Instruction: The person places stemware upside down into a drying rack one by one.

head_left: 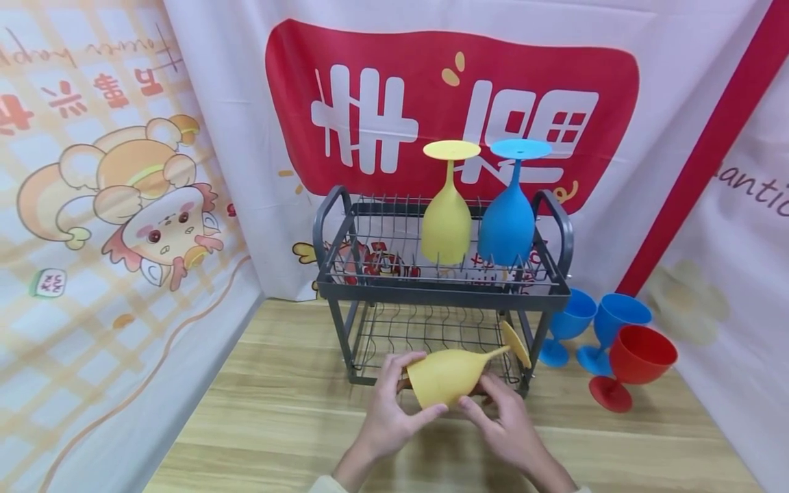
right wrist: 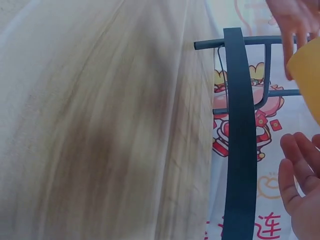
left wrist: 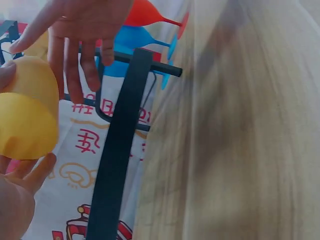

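A yellow plastic goblet [head_left: 446, 378] lies tilted on its side in front of the rack's lower tier, its foot pointing right. My left hand [head_left: 392, 409] grips it near the rim, thumb on the near side and fingers on the far side. Close to the stem end is my right hand [head_left: 502, 419], its fingers fairly straight beside the bowl. The left wrist view shows this right hand [left wrist: 82, 42] with extended fingers next to the goblet [left wrist: 30, 107]; whether it touches is hard to tell. A yellow goblet [head_left: 446, 229] and a blue goblet [head_left: 507, 229] stand upside down on the upper tier.
The dark two-tier dish rack [head_left: 444, 296] stands on a wooden table [head_left: 271, 411] against printed cloth walls. Right of it stand two blue goblets [head_left: 619, 320] and a red goblet [head_left: 641, 355], all upright. The rack's front bar [right wrist: 241, 140] runs close by the hands.
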Available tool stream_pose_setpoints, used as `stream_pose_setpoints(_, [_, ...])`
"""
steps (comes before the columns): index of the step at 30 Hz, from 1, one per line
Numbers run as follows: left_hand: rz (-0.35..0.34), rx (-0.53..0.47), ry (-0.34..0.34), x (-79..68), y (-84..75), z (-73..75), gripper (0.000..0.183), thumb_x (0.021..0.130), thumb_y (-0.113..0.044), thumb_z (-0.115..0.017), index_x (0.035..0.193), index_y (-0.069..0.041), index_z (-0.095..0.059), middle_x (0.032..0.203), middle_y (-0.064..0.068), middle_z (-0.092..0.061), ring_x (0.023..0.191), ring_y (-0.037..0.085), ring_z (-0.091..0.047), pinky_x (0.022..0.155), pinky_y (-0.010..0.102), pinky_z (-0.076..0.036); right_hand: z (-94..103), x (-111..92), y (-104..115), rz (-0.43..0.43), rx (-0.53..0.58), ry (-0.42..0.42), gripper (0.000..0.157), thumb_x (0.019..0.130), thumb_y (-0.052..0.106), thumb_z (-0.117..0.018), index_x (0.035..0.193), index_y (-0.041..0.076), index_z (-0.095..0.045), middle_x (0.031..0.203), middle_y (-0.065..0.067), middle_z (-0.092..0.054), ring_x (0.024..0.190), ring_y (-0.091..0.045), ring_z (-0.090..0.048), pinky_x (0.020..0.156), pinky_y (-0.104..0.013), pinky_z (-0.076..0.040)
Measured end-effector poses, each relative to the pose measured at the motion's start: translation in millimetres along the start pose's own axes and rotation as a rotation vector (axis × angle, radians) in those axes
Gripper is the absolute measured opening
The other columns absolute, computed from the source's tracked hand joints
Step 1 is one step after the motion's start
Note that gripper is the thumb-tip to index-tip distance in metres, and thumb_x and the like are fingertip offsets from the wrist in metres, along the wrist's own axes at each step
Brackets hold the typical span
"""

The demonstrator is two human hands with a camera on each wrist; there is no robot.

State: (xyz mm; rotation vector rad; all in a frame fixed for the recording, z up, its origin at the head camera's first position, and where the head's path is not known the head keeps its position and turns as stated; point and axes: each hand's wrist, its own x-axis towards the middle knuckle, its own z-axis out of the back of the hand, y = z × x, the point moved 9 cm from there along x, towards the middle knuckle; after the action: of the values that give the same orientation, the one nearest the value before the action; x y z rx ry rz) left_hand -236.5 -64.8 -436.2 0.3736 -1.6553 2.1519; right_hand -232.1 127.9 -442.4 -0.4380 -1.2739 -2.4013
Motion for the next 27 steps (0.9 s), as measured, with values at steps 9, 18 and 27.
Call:
stream_pose_setpoints(9, [0.066, 0.121, 0.027, -6.5, 20.0, -16.4, 0.092, 0.069, -0.037, -0.1, 0.149, -0.029, -0.056, 0.131, -0.008, -0.054, 0.118, 0.011, -0.059, 0.106, 0.034, -0.053, 0.6, -5, -3, -0.046, 0.032, -0.04, 0.067, 0.084, 0.029, -0.09, 0.144, 0.014, -0.063, 0.118, 0.004, -0.075, 0.099, -0.002, -0.066, 0.08, -0.029, -0.059])
stream_pose_setpoints(18, [0.057, 0.137, 0.043, -7.6, 22.7, -30.8, 0.094, 0.069, -0.025, -0.099, 0.15, -0.024, -0.05, 0.137, -0.001, -0.054, 0.126, 0.021, -0.062, 0.11, 0.042, -0.056, -9.4, -2, -5, -0.176, 0.04, -0.026, 0.089, 0.074, 0.044, -0.096, 0.149, 0.017, -0.057, 0.125, 0.005, -0.073, 0.107, -0.007, -0.066, 0.09, -0.031, -0.059])
stream_pose_setpoints(27, [0.041, 0.108, 0.045, -8.9, 22.0, -36.4, 0.095, 0.069, -0.016, -0.097, 0.15, -0.022, -0.049, 0.135, 0.0, -0.054, 0.126, 0.022, -0.064, 0.109, 0.039, -0.057, -20.3, -5, -14, -0.356, 0.164, 0.003, 0.087, 0.074, 0.039, -0.097, 0.148, 0.022, -0.056, 0.132, 0.0, -0.072, 0.113, -0.015, -0.068, 0.096, -0.032, -0.057])
